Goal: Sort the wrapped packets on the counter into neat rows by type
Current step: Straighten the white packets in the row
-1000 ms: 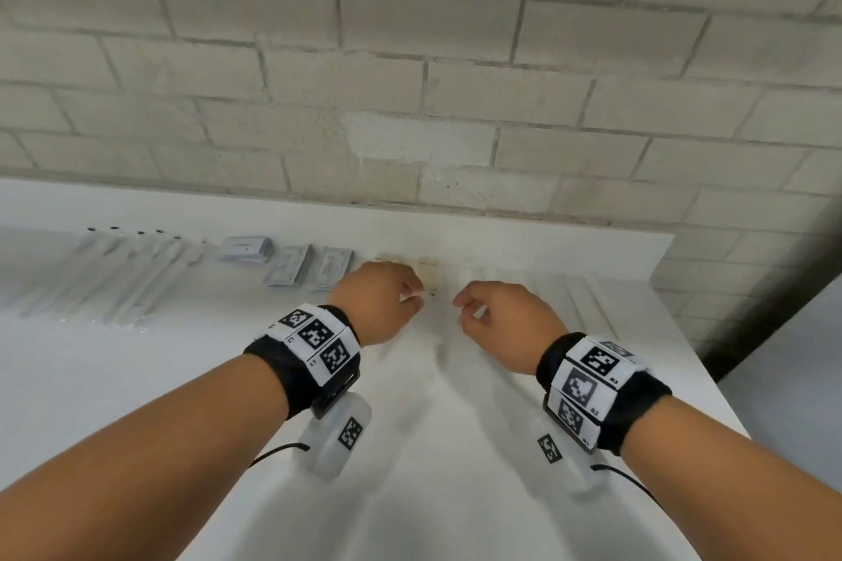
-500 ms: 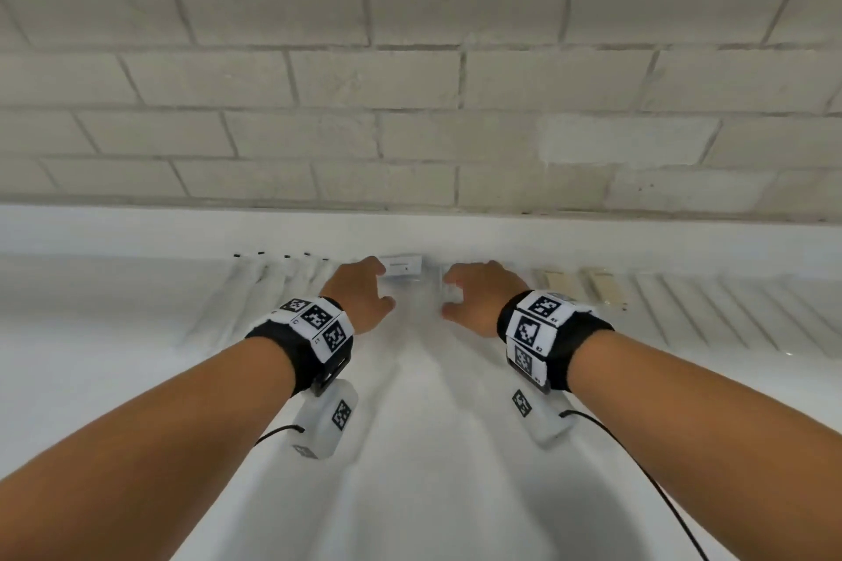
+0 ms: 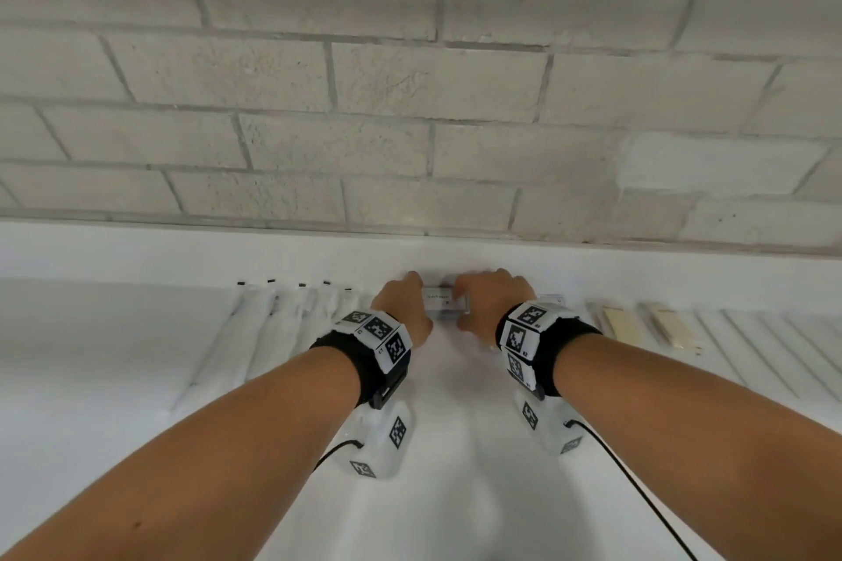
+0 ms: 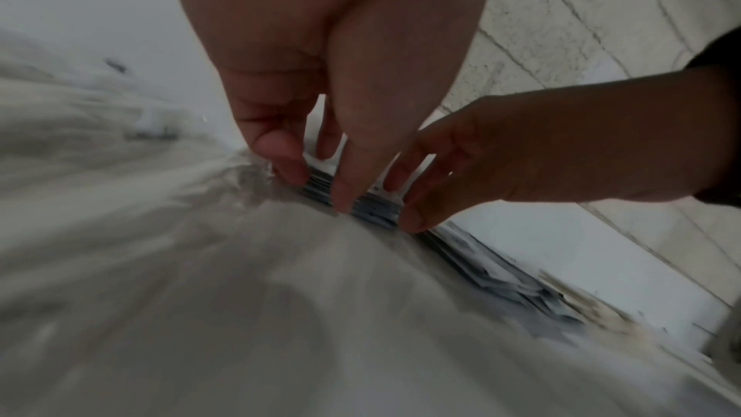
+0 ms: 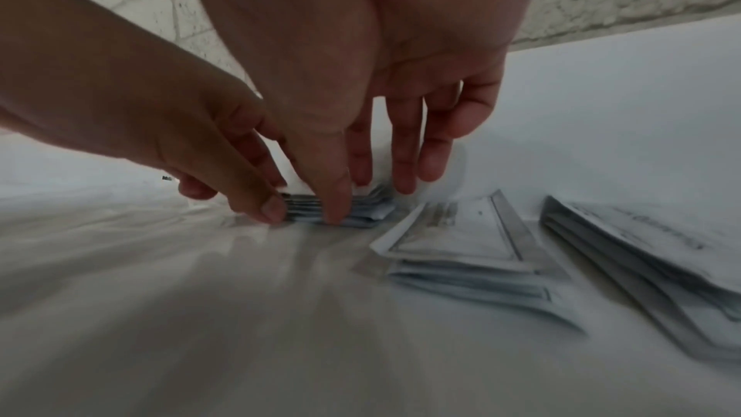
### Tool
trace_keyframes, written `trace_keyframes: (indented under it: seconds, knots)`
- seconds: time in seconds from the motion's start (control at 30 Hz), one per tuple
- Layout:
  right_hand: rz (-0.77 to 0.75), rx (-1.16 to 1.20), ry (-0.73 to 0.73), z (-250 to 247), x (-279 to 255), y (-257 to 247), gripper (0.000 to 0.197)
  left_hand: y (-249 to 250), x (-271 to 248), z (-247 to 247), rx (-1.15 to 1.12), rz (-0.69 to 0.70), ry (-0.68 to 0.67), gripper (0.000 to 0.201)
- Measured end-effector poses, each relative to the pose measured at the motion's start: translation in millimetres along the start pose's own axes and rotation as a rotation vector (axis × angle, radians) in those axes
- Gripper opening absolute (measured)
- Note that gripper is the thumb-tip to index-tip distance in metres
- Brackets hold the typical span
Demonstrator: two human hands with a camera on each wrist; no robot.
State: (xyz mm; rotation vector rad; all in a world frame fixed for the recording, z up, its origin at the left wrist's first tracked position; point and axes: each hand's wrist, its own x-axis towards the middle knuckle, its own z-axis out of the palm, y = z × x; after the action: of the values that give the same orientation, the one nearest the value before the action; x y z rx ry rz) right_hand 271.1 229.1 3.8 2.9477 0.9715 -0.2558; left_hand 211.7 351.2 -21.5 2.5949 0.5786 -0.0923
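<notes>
A small stack of flat white-and-grey packets lies at the back of the white counter, against the raised ledge. My left hand pinches its left end, thumb at the front edge and fingers behind. My right hand pinches the right end the same way. The left wrist view shows my left hand on the stack. In the right wrist view my right hand has its thumb pressed on the front of the stack. The stack's middle top stays visible between the hands.
Long white wrapped packets lie in a row to the left. Two more stacks of flat packets sit just right of my right hand. Tan packets and thin white strips follow further right. A block wall rises behind.
Both hands moved left along the counter, away from the tan packets, and closed on the two ends of the flat packet stack at the back ledge.
</notes>
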Motion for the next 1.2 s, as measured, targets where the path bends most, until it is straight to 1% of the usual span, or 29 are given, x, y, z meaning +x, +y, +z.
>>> trace_keyframes:
  seconds: [0.13, 0.23, 0.4, 0.5, 0.57, 0.63, 0.7, 0.77, 0.83, 0.9, 1.0, 1.1, 1.2]
  knots:
    - [-0.013, -0.004, 0.037, 2.8, 1.7, -1.3, 0.032, -3.5, 5.4, 0.2, 0.04, 0.031, 0.045, 0.039]
    - [-0.022, 0.01, 0.046, 2.9, 1.3, -1.9, 0.034, -5.5, 5.7, 1.9, 0.072, 0.054, 0.061, 0.037]
    - [-0.035, 0.026, 0.069, 4.2, 7.1, -6.3, 0.032, -9.3, 3.8, 0.5, 0.023, 0.064, 0.066, 0.041]
    - [-0.034, 0.005, 0.09, 6.8, 8.5, -7.9, 0.032, -13.2, 3.7, -1.1, -0.021, 0.056, 0.052, 0.052]
    - [-0.024, -0.001, 0.087, 6.7, 8.3, -7.9, 0.034, -18.3, 2.6, -3.7, -0.069, 0.041, 0.059, 0.055]
    - [-0.015, 0.016, 0.084, 6.4, 8.2, -8.6, 0.038, -25.3, 0.7, -8.2, -0.11, 0.041, 0.104, 0.048]
    - [-0.038, 0.044, 0.094, 6.3, 7.6, -11.5, 0.041, -33.5, -0.2, -13.6, -0.095, 0.057, 0.146, 0.037]
    - [-0.094, 0.055, 0.084, 6.4, 6.1, -16.3, 0.04, -41.4, -0.8, -17.0, -0.054, 0.049, 0.146, 0.029]
    - [-0.159, 0.057, 0.052, 7.4, 5.0, -22.2, 0.036, -48.4, -3.2, -17.8, -0.004, 0.026, 0.122, 0.026]
    - [-0.204, 0.056, 0.026, 9.6, 5.5, -26.2, 0.032, -53.6, -6.7, -16.0, 0.036, 0.017, 0.103, 0.026]
    - [-0.199, 0.074, 0.006, 11.7, 7.1, -27.4, 0.033, -56.7, -12.0, -13.8, 0.061, 0.017, 0.087, 0.03]
    - [-0.195, 0.084, 0.01, 11.3, 7.8, -27.9, 0.033, -55.7, -14.1, -13.5, 0.017, 0.009, 0.099, 0.034]
    - [-0.191, 0.099, 0.032, 11.8, 9.5, -27.0, 0.034, -51.1, -15.7, -13.3, -0.031, 0.004, 0.082, 0.039]
